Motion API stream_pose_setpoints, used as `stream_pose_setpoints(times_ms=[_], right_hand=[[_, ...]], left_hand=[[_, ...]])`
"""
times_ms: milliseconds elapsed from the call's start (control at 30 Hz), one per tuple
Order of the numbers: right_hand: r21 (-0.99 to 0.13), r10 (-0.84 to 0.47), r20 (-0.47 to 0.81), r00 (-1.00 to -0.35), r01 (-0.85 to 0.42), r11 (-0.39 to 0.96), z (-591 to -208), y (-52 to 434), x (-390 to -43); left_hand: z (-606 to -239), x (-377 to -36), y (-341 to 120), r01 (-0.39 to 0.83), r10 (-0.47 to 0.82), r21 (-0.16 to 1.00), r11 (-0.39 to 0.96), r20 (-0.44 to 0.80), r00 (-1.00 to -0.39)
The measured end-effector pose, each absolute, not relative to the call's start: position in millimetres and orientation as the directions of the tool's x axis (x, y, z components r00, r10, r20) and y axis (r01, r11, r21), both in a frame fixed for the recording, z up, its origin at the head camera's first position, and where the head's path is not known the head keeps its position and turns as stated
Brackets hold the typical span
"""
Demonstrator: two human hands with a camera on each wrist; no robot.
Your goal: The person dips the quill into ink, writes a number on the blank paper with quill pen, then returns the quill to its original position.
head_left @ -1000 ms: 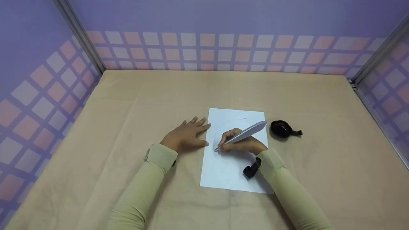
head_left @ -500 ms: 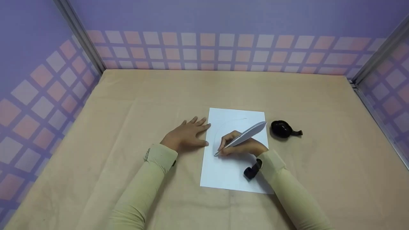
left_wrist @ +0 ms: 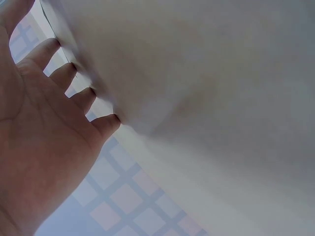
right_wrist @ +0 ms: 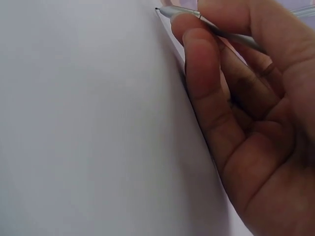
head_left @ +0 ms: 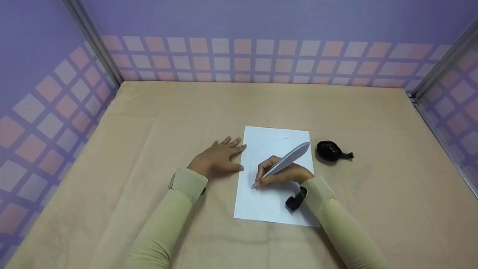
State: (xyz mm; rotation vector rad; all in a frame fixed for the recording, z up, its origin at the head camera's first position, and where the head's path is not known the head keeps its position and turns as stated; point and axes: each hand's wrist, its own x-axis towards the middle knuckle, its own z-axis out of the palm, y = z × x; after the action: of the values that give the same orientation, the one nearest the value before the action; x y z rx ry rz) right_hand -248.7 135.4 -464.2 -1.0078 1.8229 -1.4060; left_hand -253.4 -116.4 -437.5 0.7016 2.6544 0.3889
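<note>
- The right hand (head_left: 282,173) is holding a feather-shaped pen (head_left: 295,154). Its grip is narrow: thumb and fingers pinch the shaft near the tip, as the right wrist view also shows.
- The pen leans over a white sheet of paper (head_left: 261,205). Its tip is at about 8 o'clock from the middle of the sheet, and its grey feather end points toward 2 o'clock, above the hand.
- On the sheet there is a thin curved line (head_left: 267,142) — it has one end between 12 and 1 o'clock, bends through 10 o'clock and reaches down to the pen tip.
- The left hand (head_left: 218,158) lies beside the sheet, between 9 and 10 o'clock. Its grip is wide, with the fingers straight and spread; thumb and forefinger reach to the paper's edge — whether they press on it, I cannot tell.
- A black dish (head_left: 328,151) rests near the sheet, at 2 o'clock, and its short handle points to about 3 o'clock.
- A black device (head_left: 295,203) is at the right wrist, above the sheet at about 5 o'clock.
- The tabletop (head_left: 168,112) is beige. Beyond it, toward 12 o'clock, stands a purple wall (head_left: 246,18) with pink and white squares.
- Pale yellowish sleeves (head_left: 164,224) cover both arms.
</note>
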Motion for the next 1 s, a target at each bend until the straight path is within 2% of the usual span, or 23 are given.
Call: stream_pose_setpoints(times_ms=[433, 1000], right_hand=[[-0.958, -0.885, -0.063, -0.461, -0.220, 0.183, -459.1, 134.9, -244.5], [-0.961, -0.922, -0.039, -0.385, -0.239, 0.140, -460.7, 139.8, -239.2]], left_hand=[[-440.1, -254.9, -116.8, 0.424, 0.520, 0.340, 0.839, -0.274, -0.809], [-438.8, -255.0, -117.4, 0.430, 0.527, 0.341, 0.836, -0.279, -0.803]])
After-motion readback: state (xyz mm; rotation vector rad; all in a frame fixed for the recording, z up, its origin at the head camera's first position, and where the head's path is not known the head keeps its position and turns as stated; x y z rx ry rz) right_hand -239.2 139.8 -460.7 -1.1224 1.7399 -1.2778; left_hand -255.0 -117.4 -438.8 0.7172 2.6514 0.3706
